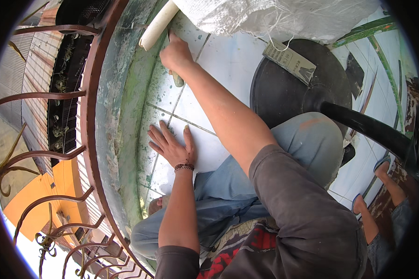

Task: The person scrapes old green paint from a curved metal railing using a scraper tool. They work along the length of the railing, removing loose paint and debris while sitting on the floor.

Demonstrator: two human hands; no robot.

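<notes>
tool handle (178,80) within right hand (176,55) fingers (172,36), end protruding

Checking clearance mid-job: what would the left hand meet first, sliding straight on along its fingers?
The left hand would probably meet the green-painted wall beyond the white tiles; exact depth is hard to judge.

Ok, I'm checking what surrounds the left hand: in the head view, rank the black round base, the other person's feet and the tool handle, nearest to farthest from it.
1. Tool handle: ahead of the left hand, sticking out of the right hand.
2. Black round base: ahead and to the right.
3. Other person's feet: far right.
</notes>
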